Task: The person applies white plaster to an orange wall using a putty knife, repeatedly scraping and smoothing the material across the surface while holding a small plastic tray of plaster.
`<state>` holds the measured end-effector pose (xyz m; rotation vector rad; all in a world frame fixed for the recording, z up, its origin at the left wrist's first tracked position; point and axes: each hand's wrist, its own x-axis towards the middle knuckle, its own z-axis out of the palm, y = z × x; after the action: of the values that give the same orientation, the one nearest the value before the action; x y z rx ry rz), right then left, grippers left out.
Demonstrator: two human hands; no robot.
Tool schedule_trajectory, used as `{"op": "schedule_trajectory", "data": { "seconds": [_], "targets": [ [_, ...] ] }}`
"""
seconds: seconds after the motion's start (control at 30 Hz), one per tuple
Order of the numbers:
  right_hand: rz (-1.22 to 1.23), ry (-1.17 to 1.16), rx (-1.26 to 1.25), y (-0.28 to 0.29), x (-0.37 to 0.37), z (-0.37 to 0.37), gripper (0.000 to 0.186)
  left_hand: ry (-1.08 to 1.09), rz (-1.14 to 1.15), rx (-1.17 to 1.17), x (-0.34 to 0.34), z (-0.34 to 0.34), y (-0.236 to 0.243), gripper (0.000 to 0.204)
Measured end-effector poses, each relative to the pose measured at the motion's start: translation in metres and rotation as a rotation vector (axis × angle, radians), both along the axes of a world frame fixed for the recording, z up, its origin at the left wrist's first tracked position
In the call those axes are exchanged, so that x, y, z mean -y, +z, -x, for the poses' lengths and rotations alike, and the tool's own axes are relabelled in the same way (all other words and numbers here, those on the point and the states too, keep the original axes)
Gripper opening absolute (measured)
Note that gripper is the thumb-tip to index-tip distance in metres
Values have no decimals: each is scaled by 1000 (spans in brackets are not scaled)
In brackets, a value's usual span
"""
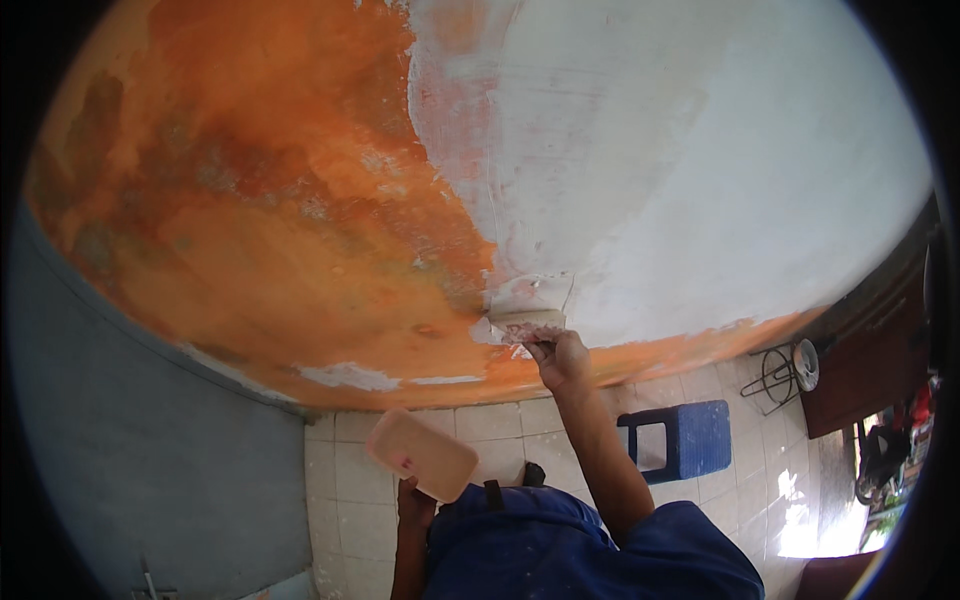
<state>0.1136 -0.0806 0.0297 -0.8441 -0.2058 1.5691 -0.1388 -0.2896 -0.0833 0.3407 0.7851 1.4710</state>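
Note:
My right hand (563, 362) is closed around a putty knife (528, 322), whose wide blade is smeared with pale filler and lies against the wall. Around the blade, a coat of white putty (640, 170) meets the worn orange paint (280, 230). Low at the left, my left hand (413, 500) grips the near edge of a pale peach plastic tub (425, 455) with rounded corners. The tub is tilted and apart from the wall; what it holds cannot be made out. Only part of the left hand's fingers shows.
A blue plastic stool (704, 440) stands on the tiled floor (490, 424) right of my right forearm. Farther right are a thin metal stand (770, 378) and dark brown furniture (870, 350). A grey wall or panel (150, 420) closes off the left side.

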Motion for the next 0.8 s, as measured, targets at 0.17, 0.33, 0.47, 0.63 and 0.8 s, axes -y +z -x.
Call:
{"op": "schedule_trajectory", "data": {
  "seconds": [0.17,0.33,0.47,0.63,0.8],
  "targets": [
    [-83,-54,-69,77,7,-9,16,-9,-11,27,-3,-3,3,81],
    [-156,-63,21,126,17,-17,11,-37,-4,33,-3,-5,2,81],
    [-202,-51,16,157,32,-24,12,-49,2,49,-5,-6,1,81],
    [-168,38,-10,144,70,-28,16,-35,13,49,-6,-8,5,82],
    [41,4,-72,-1,82,-26,21,-52,-1,65,-6,-11,6,82]
  ]
}}
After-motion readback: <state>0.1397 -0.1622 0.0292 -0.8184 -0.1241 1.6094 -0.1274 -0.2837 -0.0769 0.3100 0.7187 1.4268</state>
